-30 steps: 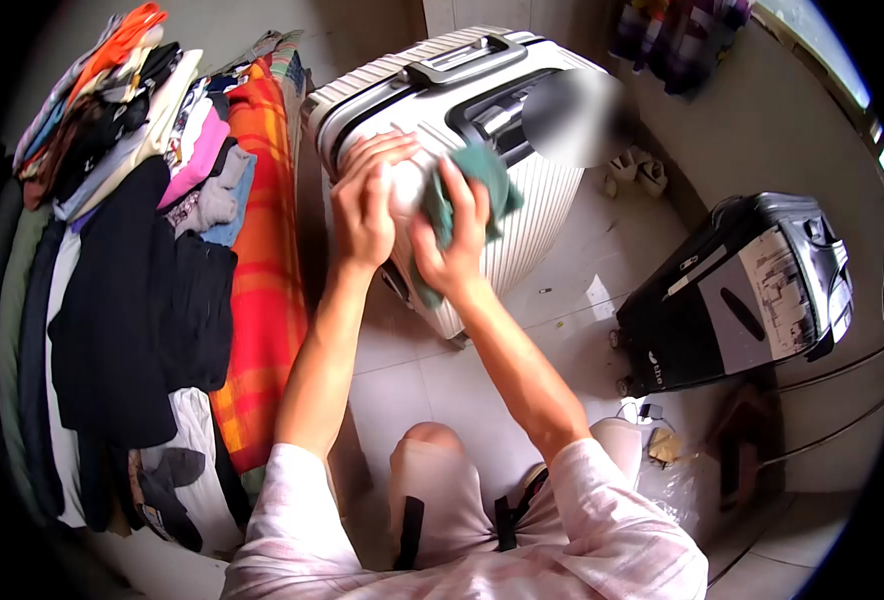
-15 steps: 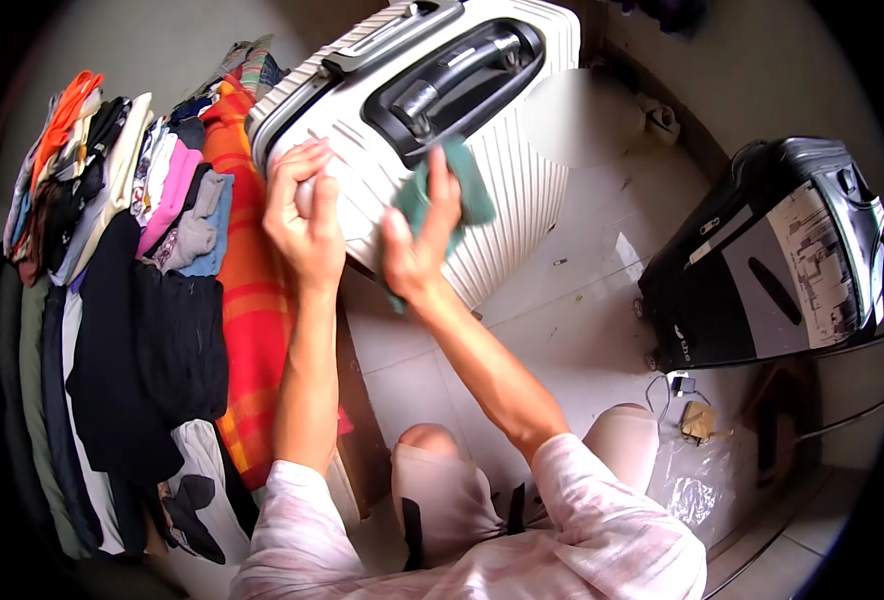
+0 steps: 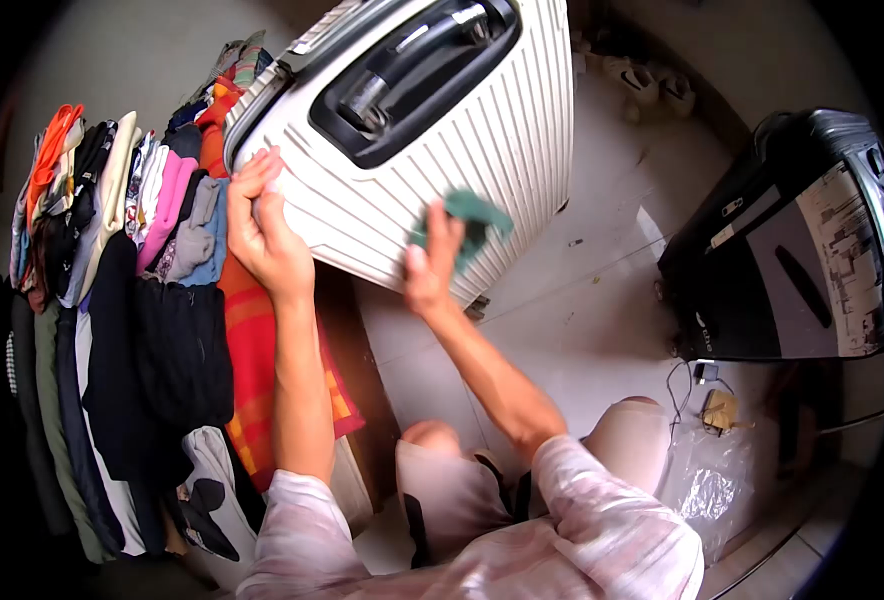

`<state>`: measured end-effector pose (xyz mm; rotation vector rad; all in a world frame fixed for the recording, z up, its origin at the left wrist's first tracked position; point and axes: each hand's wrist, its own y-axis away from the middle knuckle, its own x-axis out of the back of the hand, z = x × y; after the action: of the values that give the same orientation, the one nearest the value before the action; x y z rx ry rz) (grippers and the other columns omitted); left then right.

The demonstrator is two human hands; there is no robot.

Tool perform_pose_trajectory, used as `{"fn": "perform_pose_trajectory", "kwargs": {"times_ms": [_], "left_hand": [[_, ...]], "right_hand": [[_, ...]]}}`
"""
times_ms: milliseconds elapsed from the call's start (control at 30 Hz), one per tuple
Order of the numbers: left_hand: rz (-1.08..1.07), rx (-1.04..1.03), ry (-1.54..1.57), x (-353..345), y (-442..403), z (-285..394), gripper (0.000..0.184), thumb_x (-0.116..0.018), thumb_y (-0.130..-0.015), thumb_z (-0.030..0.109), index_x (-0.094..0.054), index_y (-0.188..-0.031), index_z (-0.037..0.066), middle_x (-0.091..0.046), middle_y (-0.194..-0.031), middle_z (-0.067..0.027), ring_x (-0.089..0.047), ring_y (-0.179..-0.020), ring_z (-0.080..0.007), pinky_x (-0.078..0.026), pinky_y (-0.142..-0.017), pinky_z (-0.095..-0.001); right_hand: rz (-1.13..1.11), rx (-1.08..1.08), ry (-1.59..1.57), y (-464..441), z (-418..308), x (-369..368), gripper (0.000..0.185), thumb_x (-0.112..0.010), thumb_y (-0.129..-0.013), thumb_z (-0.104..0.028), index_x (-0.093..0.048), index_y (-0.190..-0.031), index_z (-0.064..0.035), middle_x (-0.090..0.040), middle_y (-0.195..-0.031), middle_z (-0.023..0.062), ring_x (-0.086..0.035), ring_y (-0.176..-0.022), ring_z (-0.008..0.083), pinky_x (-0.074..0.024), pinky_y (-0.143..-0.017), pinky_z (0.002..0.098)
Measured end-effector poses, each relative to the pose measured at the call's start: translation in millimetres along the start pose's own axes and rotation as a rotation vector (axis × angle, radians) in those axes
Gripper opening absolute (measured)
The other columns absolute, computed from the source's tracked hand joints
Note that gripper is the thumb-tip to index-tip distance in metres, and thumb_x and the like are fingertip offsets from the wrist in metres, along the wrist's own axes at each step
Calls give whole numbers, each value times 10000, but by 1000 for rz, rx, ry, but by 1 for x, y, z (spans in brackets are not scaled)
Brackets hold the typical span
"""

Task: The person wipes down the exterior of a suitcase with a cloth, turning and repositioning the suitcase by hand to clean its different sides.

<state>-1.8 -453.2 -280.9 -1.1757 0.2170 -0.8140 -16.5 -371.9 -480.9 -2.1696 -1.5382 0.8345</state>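
A white ribbed hard-shell suitcase (image 3: pixel 312 210) is tilted in front of me, its black recessed handle (image 3: pixel 412 75) facing up. My left hand (image 3: pixel 267 225) grips the near left corner of the shell, with the fingertips over its edge. Against the ribbed side, below the handle, my right hand (image 3: pixel 434 258) presses a green cloth (image 3: pixel 477 222). Motion blurs the cloth and the fingers on it, and part of the cloth is hidden behind the hand.
Folded clothes (image 3: pixel 177 205) are piled at the left beside a red-orange checked cloth (image 3: pixel 252 330). A black and grey suitcase (image 3: pixel 762 250) stands at the right. Near it on the tiled floor lie a charger cable (image 3: pixel 704 372) and clear plastic (image 3: pixel 707 490). Shoes (image 3: pixel 637 80) sit by the far wall.
My right hand and the green cloth have slid lower along the suitcase's side. My left hand has shifted slightly left at the corner. The suitcase appears higher and further left in view.
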Motion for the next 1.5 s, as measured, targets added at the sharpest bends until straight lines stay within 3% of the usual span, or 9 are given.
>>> {"fn": "perform_pose_trajectory", "kwargs": {"times_ms": [167,267,400,633,900,1033,1167,1367,1500], "left_hand": [[63,151,35,2,0,3,173,-469,-934,-19,-624,-992,-70,-689,-1135,-196,-622,-1134,-284,-442,-1047,-407],[10,86,49,2,-3,-4,208,-445,-923,-40,-629,-1014,-69,-682,-1155,-203,-608,-1158,-278,-424,-1071,-405],[14,122,65,15,-8,-21,212,-434,-921,-34,-626,-1005,-69,-676,-1167,-211,-592,-1194,-283,-402,-1093,-408],[13,151,106,22,-13,-32,203,-442,-917,-23,-624,-995,-67,-670,-1172,-213,-583,-1211,-295,-395,-1103,-418],[15,153,82,29,-17,-41,192,-436,-900,-57,-613,-972,-75,-677,-1155,-212,-592,-1205,-297,-409,-1092,-413],[28,123,36,31,-18,-48,187,-435,-903,-61,-610,-967,-72,-677,-1153,-214,-605,-1186,-298,-430,-1073,-406],[27,129,14,32,-18,-45,177,-440,-905,-68,-611,-953,-68,-688,-1127,-204,-617,-1171,-290,-435,-1066,-390],[-5,105,-183,32,-20,-36,194,-422,-918,-69,-609,-970,-81,-679,-1159,-213,-626,-1153,-284,-448,-1055,-381],[-75,51,-602,21,-19,-6,222,-522,-917,80,-624,-1091,-13,-687,-1174,-162,-618,-1162,-294,-314,-1125,-449]], "right_hand": [[-260,582,22,-120,-109,-15,560,-600,-826,-370,-599,-1357,-190,-607,-1217,102,-568,-1140,316,-353,-1050,517],[-241,477,98,-78,-47,-7,531,-587,-839,-415,-646,-1313,-185,-612,-1084,85,-589,-982,278,-389,-899,473],[-372,192,142,57,81,32,677,-607,-860,-363,-452,-1478,-133,-519,-1380,202,-461,-1273,428,-283,-1083,592],[-395,474,71,-83,-65,-29,621,-672,-810,-322,-558,-1401,-169,-627,-1203,108,-580,-1125,295,-423,-996,424],[-432,284,171,6,24,-13,702,-650,-828,-373,-473,-1478,-175,-559,-1380,165,-490,-1292,397,-320,-1098,551],[-867,1,87,-55,-43,-26,680,-664,-826,-353,-495,-1467,-203,-624,-1268,124,-573,-1182,342,-367,-1079,505],[-419,441,118,-66,-41,-47,712,-666,-798,-360,-495,-1464,-175,-609,-1270,114,-550,-1202,319,-346,-1079,477],[-885,-142,243,26,60,3,764,-646,-835,-393,-405,-1519,-157,-550,-1364,198,-471,-1308,384,-281,-1140,537],[-481,403,153,-64,-12,-32,657,-671,-820,-383,-530,-1445,-237,-581,-1311,145,-494,-1254,364,-309,-1124,508]]}}
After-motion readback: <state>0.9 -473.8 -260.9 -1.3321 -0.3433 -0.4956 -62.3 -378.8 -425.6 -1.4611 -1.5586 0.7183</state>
